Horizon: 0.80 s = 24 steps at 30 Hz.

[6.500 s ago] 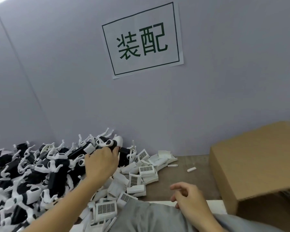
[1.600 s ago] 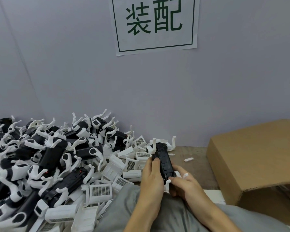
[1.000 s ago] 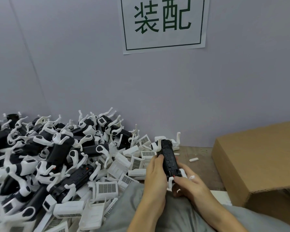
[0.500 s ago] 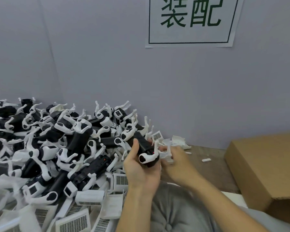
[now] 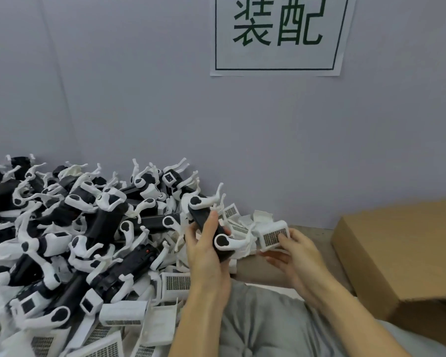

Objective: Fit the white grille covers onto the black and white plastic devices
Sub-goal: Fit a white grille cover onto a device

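Devices (image 5: 95, 228) in black and white lie heaped on our far left, a big tangled pile against the grey wall (image 5: 139, 99), with loose grille covers (image 5: 177, 283) scattered along its near edge. Moving right, we find our left hand (image 5: 204, 253) wrapped round one black and white device (image 5: 214, 228), thumb up along its dark body, fingers curled behind it, the white curved arm poking out to the right. Half a second ago this same device sat lower and nearer the pile; now it is raised and tilted, top end leaning left. Next, our right hand (image 5: 291, 251) pinches a white grille cover (image 5: 272, 235), thumb pressed on the gridded face and fingers cupped underneath. That hand had nothing we could make out a moment ago, so the cover is freshly picked up. Cover and device are just beside each other, the white arm reaching toward the cover, not yet joined. Beyond the hands, a cardboard box (image 5: 402, 253) fills the right side, and up on the wall hangs a paper sign (image 5: 278, 34) with green characters. Grey fabric (image 5: 263, 323) lies below our wrists.
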Each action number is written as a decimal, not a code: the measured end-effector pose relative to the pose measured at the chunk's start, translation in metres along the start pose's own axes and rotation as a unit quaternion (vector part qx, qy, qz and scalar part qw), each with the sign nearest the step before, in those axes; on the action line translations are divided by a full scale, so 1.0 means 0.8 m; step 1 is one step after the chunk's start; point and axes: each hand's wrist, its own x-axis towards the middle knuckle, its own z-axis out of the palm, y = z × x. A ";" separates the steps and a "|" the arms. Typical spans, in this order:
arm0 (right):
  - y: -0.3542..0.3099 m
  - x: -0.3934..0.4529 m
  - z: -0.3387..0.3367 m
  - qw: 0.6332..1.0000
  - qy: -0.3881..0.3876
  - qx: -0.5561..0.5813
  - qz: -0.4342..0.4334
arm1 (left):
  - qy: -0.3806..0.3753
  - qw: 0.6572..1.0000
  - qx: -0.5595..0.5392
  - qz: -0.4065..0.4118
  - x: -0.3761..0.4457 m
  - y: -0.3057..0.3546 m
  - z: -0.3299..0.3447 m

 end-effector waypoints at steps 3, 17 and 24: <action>0.001 -0.021 -0.037 0.997 -0.001 0.072 0.025 | 0.010 0.992 0.125 -0.001 -0.002 -0.021 0.004; 0.015 -0.017 -0.071 0.985 0.133 -0.101 -0.052 | -0.008 0.965 0.258 -0.035 -0.008 -0.069 0.017; 0.005 -0.030 -0.070 0.941 0.060 -0.243 -0.228 | -0.098 0.902 0.421 0.005 -0.029 -0.071 0.021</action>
